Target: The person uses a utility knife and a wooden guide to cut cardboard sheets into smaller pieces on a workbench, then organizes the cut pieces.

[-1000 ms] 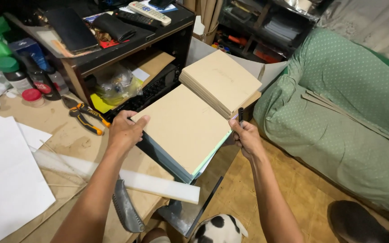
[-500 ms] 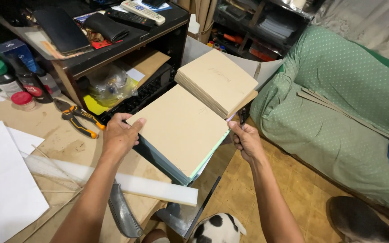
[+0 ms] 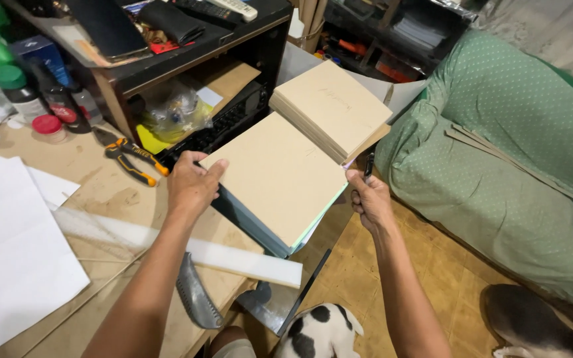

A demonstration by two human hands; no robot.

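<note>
Left hand point(image 3: 192, 187) is gripping the near-left edge of a tan board stack point(image 3: 274, 179), which sticks out off the desk edge between both hands. Right hand point(image 3: 369, 200) is closed around a thin dark pen-like tool point(image 3: 368, 166) right at the stack's right corner. A second stack point(image 3: 331, 106) sits just beyond. Up past the left hand, the black shelf unit point(image 3: 187, 56) holds a clear plastic bag point(image 3: 179, 114) of bits, and pliers point(image 3: 134, 159) lie beside it.

Your left hand point(image 3: 190, 187) and right hand point(image 3: 369, 201) are bare: no gloves, rings or watch show. Both forearms are uncovered up to the frame's lower edge, with no sleeve in view. At the bottom, a bit of light shorts shows.
</note>
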